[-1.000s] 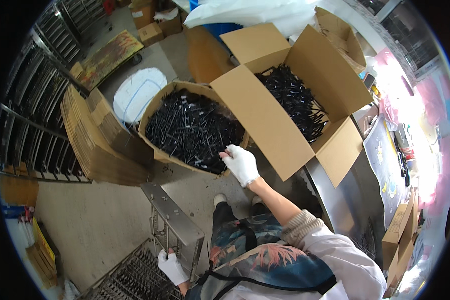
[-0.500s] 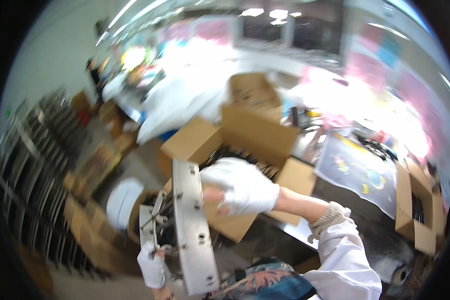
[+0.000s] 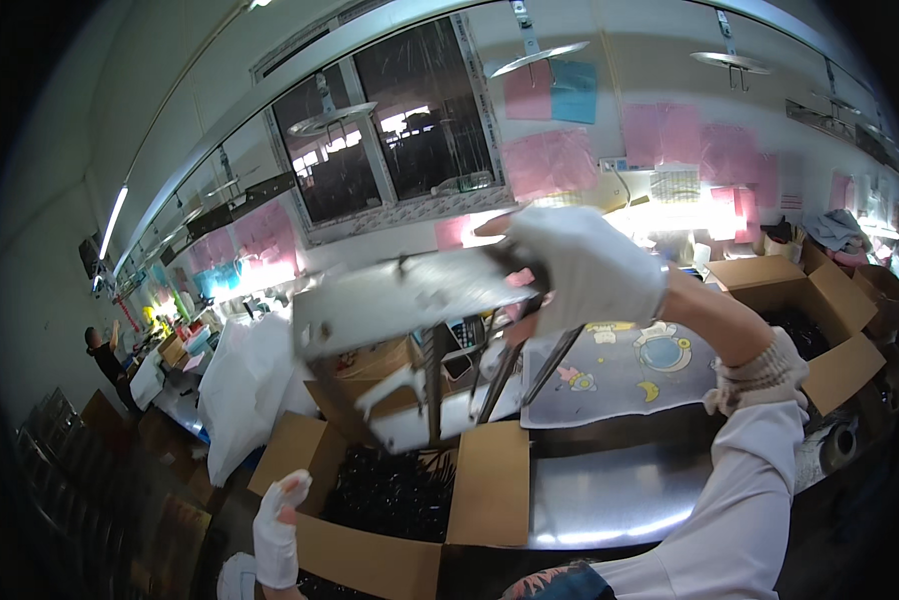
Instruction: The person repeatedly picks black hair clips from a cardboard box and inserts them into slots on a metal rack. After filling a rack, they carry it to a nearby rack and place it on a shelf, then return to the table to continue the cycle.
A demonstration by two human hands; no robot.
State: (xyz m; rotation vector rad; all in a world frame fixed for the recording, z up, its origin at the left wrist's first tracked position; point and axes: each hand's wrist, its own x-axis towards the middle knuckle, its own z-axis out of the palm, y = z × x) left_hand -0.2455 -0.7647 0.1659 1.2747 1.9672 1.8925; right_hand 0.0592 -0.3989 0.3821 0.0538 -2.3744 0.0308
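My right hand [image 3: 595,268], in a white glove with bare fingertips, grips one end of a metal frame [image 3: 410,300]. Two pale plates with holes make up this frame, and dark rods join them; motion smears part of it. It is raised and tilted above an open cardboard box [image 3: 488,488] that holds many small glossy black pieces [image 3: 390,492]. At the box's left edge, my left hand [image 3: 278,525], also gloved in white, is apart from the frame. Its fingers are loosely bent with nothing in them.
Behind the frame lies a grey mat with cartoon prints [image 3: 625,385] on a metal bench [image 3: 620,490]. Another open box [image 3: 838,375] with dark pieces stands at right. White sheeting [image 3: 250,385] drapes at left. Disc lamps or hooks [image 3: 540,60] hang overhead. A person [image 3: 110,355] stands far left.
The metal frame has risen and turned from upright to nearly level, carried by my right hand. My left hand has come off it. The view has swung up and right.
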